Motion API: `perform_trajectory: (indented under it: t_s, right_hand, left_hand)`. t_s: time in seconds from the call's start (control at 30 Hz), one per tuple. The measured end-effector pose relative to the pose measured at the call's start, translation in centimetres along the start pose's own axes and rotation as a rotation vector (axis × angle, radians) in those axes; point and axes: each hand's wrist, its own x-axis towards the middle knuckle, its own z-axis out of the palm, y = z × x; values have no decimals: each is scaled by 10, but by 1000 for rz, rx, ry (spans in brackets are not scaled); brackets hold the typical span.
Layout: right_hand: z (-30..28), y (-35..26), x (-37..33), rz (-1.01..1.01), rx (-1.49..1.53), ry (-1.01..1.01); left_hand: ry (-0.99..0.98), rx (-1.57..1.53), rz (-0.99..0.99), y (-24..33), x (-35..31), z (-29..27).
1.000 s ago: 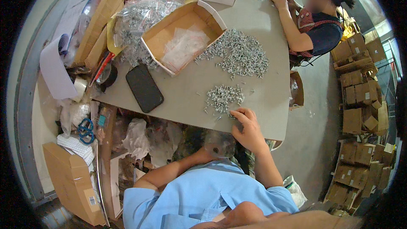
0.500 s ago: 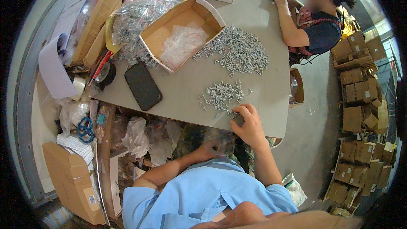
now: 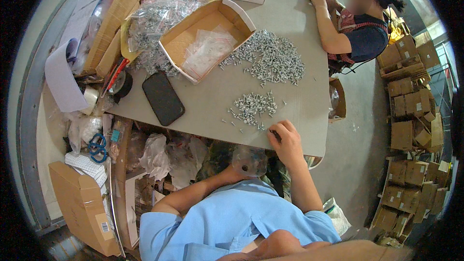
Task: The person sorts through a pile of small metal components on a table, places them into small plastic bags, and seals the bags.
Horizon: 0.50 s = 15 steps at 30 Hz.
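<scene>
My right hand (image 3: 286, 141) rests at the table's near edge, its fingers curled in; whatever they hold, if anything, is hidden. Just beyond and left of it lies a small pile of silver screws (image 3: 252, 107), with a few strays around it. Below the table edge, close to my body, my left hand (image 3: 233, 174) is at a clear plastic container (image 3: 251, 158) with a dark round spot; its fingers are partly hidden, seemingly closed on the container. A larger heap of screws (image 3: 278, 60) spreads farther back.
An open cardboard box (image 3: 174, 53) holds clear bags (image 3: 210, 50). Bagged screws (image 3: 159, 17) pile up at the left, near a black phone (image 3: 163, 98), a tape roll (image 3: 121, 84) and blue-handled scissors (image 3: 97, 148). A co-worker (image 3: 360, 34) sits far right. Stacked cartons (image 3: 406, 106) line the right side.
My right hand has drawn back slightly to the right, away from the small screw pile, its fingers more curled. A few loose screws at the pile's near side lie differently. The left hand stays put.
</scene>
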Motion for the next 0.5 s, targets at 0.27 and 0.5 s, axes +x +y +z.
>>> perform_trajectory:
  t_s: [0.27, 0.5]
  right_hand:
    - [-7, -15, -9, -24, 196, -308]
    - [16, -11, 16, -28, 12, -5]
  left_hand:
    - [-134, -169, -48, -4, 3, -1]
    - [19, 39, -47, 6, 1, -1]
